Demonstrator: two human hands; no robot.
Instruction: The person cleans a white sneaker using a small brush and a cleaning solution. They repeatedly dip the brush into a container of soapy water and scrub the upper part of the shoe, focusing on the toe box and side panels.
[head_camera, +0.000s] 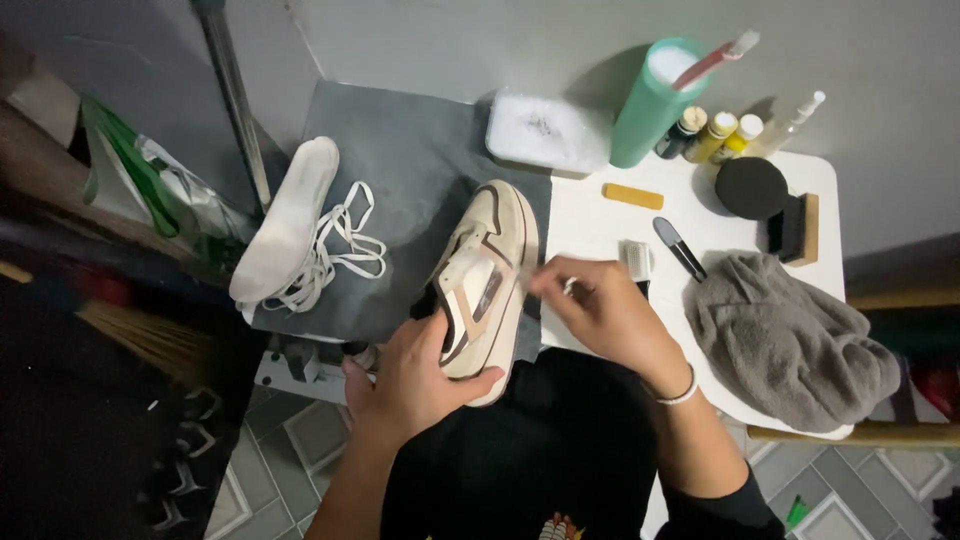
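A toothbrush (715, 58) is held in the far green cup (648, 105), while the shoe (485, 280) is gripped by the left hand (415, 380) and touched by the pinched-together right hand (600, 310).

Small white table (600, 225) against a grey wall. Dark grey mat (400, 150) covers its left part, overhanging the edge. On the mat: white insole (290, 215), loose white laces (345, 245), cream sneaker (490, 270). Straddling the mat's edge at the back: white rectangular tub (545, 130). On bare top: green cylindrical cup (650, 105), small bottles (715, 135), yellow bar (632, 196), black round sponge (750, 187), wood-backed brush (797, 228), crumpled grey towel (790, 340).
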